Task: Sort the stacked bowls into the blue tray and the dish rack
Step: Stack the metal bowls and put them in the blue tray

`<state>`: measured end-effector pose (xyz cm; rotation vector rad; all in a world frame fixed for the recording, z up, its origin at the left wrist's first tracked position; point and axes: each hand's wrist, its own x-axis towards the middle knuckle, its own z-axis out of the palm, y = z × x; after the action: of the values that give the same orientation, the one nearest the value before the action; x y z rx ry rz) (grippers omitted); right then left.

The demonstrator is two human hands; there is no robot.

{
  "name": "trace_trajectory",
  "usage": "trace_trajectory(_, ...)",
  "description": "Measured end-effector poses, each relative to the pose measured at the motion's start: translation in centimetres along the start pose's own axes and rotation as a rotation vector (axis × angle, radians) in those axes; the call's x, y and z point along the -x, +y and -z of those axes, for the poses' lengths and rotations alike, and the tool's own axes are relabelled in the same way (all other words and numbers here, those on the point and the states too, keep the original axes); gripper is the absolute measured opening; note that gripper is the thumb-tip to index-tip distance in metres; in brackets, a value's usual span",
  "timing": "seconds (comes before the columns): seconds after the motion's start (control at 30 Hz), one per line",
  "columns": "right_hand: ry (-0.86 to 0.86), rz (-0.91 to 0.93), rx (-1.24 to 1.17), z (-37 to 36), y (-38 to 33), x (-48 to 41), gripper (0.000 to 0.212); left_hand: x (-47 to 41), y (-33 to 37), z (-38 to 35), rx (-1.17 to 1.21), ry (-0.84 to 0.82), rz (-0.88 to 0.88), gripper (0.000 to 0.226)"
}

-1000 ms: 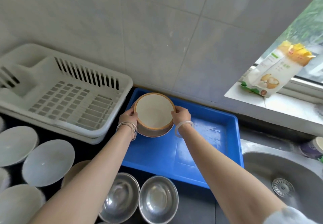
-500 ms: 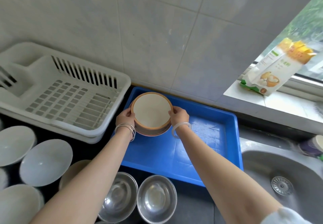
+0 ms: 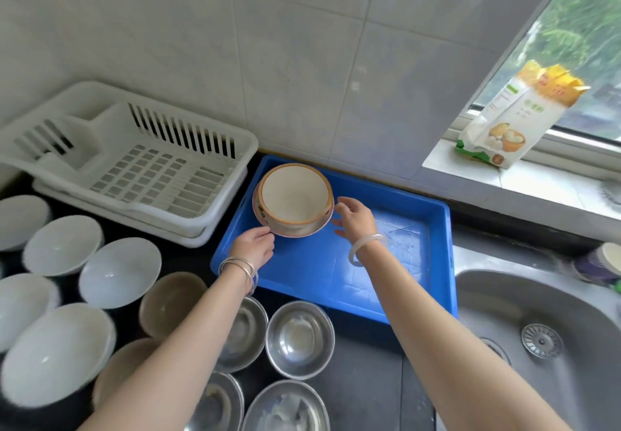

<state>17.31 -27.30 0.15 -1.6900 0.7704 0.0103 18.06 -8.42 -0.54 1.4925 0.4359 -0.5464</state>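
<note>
Bowls (image 3: 300, 339), steel and white, crowd the near counter. Further in, left hand (image 3: 253, 249) and right hand (image 3: 357, 219) hover with loose, empty fingers just beside the tan bowl (image 3: 295, 200), which sits in the blue tray's (image 3: 386, 282) far-left corner. Dish rack (image 3: 141, 165) stands far left.

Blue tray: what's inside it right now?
Nested beige bowls sit in the far-left corner of the tray. How many are nested, and the floor under them, is hidden.
</note>
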Motion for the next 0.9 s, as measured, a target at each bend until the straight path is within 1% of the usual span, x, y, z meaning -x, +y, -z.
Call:
trace_trajectory(0.1,-0.079,0.011,-0.058,1.3,0.3,3.5,0.020,3.8,-2.0,0.5,-0.046,-0.021,0.045,0.035)
trace_trajectory(0.2,-0.137,-0.012,-0.050,2.4,2.1,7.3,0.019,7.3,-4.8,1.4,-0.122,-0.046,0.085,0.030)
trace_trajectory(0.33,-0.181,-0.107,-0.012,3.0,6.3,11.3,0.014,10.7,-8.7,3.1,-0.306,-0.064,0.092,0.029)
trace_trajectory(0.4,-0.169,-0.166,0.049,2.9,8.9,12.8,0.011,11.8,-10.0,3.6,-0.387,-0.067,0.084,0.029)
trace_trajectory(0.5,-0.103,-0.183,0.270,2.5,12.5,14.2,0.012,12.8,-11.3,4.0,-0.479,-0.067,0.071,0.030)
trace_trajectory(0.53,-0.098,-0.192,0.309,2.4,13.2,14.5,0.015,13.0,-11.6,4.0,-0.491,-0.072,0.075,0.031)
trace_trajectory(0.6,-0.140,-0.252,0.265,1.6,14.0,14.9,0.020,13.3,-12.1,4.1,-0.532,-0.080,0.072,0.031)
trace_trajectory(0.7,-0.191,-0.339,0.145,0.4,14.3,14.8,0.021,13.3,-12.6,4.1,-0.645,-0.086,0.047,0.031)
trace_trajectory(0.77,-0.165,-0.355,0.079,0.1,14.2,14.7,0.020,13.1,-12.9,4.0,-0.700,-0.101,0.047,0.033)
trace_trajectory(0.83,-0.141,-0.366,0.016,0.3,14.2,14.7,0.023,13.1,-13.0,3.9,-0.750,-0.114,0.043,0.033)
trace_trajectory(0.9,-0.122,-0.362,0.008,1.0,14.1,14.8,0.026,12.9,-13.1,3.8,-0.796,-0.112,0.022,0.028)
